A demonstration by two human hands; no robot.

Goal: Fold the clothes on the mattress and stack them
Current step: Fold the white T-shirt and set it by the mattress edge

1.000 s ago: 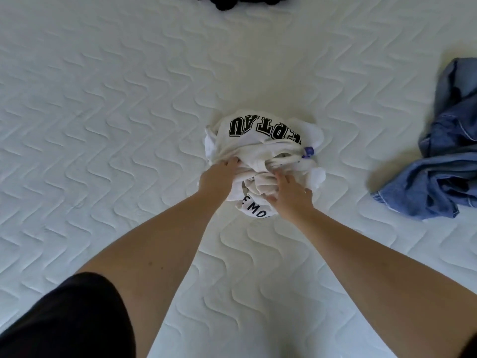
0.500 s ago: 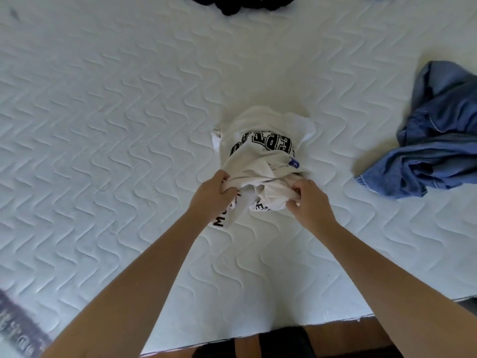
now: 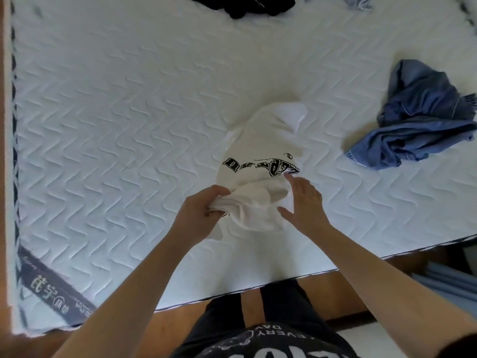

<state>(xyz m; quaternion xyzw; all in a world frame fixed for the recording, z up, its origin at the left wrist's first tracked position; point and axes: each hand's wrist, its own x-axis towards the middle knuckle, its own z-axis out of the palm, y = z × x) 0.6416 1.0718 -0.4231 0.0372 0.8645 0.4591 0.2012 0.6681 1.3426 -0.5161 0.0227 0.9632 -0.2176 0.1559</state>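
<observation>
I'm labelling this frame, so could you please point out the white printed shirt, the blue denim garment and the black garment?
white printed shirt (image 3: 260, 140): head view, plain cloth above the lettering.
blue denim garment (image 3: 423, 109): head view, middle of the crumpled heap.
black garment (image 3: 247, 5): head view, its visible near edge.

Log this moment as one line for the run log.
left hand: grips white shirt | right hand: flat on shirt | shirt: bunched, unfolded, on mattress | blue garment: crumpled, right

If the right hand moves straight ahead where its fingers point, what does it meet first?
Most likely the black lettering on the white T-shirt: the right hand points up and slightly left, fingertips already beside the print.
</observation>
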